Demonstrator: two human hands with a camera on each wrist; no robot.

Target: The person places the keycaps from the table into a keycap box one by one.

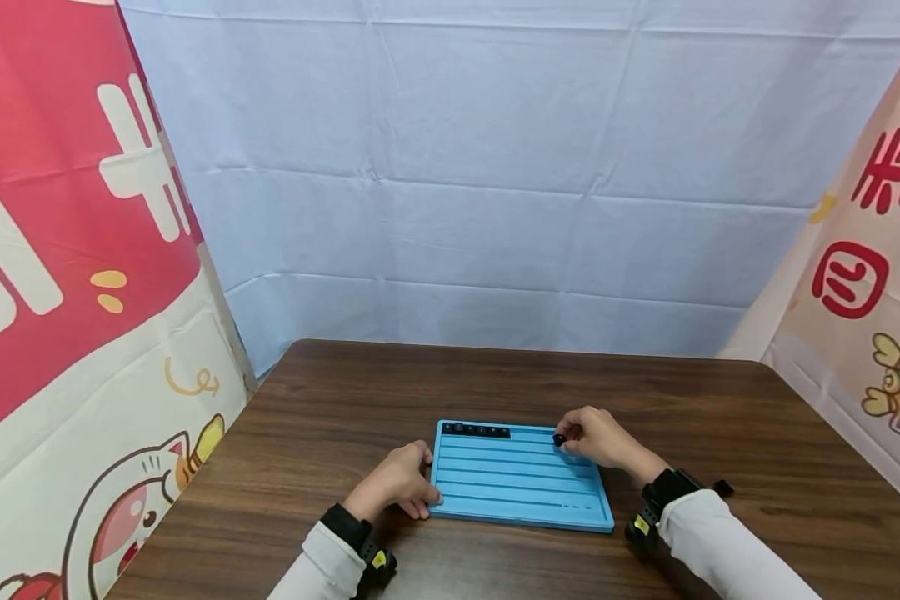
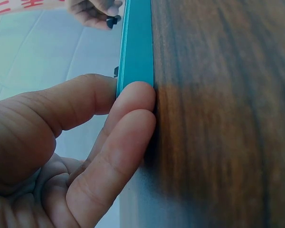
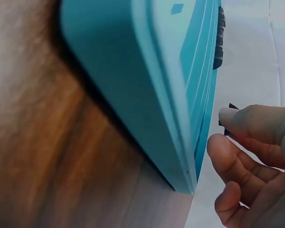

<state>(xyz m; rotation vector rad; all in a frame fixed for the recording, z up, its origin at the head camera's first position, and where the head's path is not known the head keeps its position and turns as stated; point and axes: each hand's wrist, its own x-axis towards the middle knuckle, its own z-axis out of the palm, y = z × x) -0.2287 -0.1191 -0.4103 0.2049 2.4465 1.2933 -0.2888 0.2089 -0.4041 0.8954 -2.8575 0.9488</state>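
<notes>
A light blue grooved tray [image 1: 517, 492] lies flat on the table. Several black keycaps [image 1: 476, 430] stand side by side in its far row, at the left end. My left hand [image 1: 399, 483] holds the tray by its left edge; in the left wrist view, fingertips [image 2: 135, 102] rest against the tray's side wall. Over the right part of the far row, my right hand [image 1: 600, 435] pinches one black keycap [image 1: 559, 439] between thumb and fingers. The right wrist view shows this keycap [image 3: 229, 124] partly hidden behind the thumb.
The dark brown wooden table [image 1: 345, 392] reaches back to a pale blue cloth [image 1: 480, 167]. Printed cloths hang at the left [image 1: 60, 208] and right. A small black thing [image 1: 723, 488] shows beside the right wrist band; I cannot tell what it is.
</notes>
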